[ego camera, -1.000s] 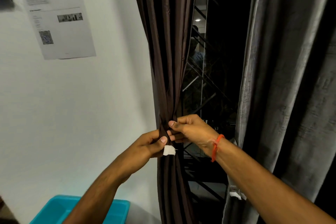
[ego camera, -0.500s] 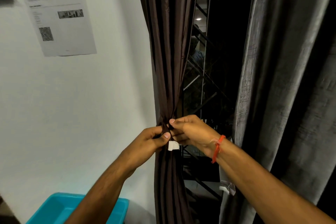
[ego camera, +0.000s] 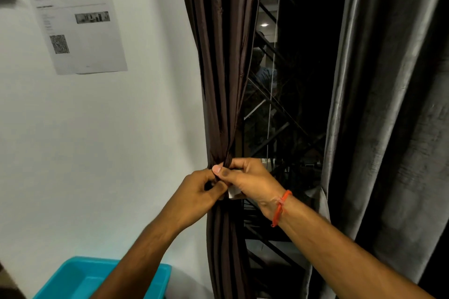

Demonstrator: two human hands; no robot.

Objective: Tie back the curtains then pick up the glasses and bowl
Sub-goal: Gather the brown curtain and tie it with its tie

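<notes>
step: first part of the task, tying back the brown curtain [ego camera: 223,56]. Looks mid-knot, not finished.
brown curtain: hangs left of the dark window [ego camera: 291,80], gathered into a tight bunch at the waist, flush against the white wall [ego camera: 121,153].
left hand [ego camera: 194,194]: grip closed, fingers curled round the bunched fabric from the left side, thumb pressed in at the front.
right hand [ego camera: 250,177]: grip closed too, thumb and forefinger pinching the fabric or a tie strip at the same spot. Can't tell which; it's the same dark colour.
curtain vs grip: the gathered waist sits directly between the two hands, both touching it, thumbs almost meeting over it.
white tag [ego camera: 233,193]: small label poking out just under the right hand's palm, against the fabric.
grey curtain [ego camera: 388,104]: right of the window, hanging loose, untouched. Likely second to tie.
next move: my read, pull the tie snug and secure it while one hand keeps the bunch compressed, or the folds will spread.
risk: slick fabric, tie could slip down once released.
glasses, bowl: not in view.
other: teal bin [ego camera: 85,279] near left, below the left forearm; printed sheet [ego camera: 80,19] on the wall, far left; orange band [ego camera: 280,207] on the right wrist.
</notes>
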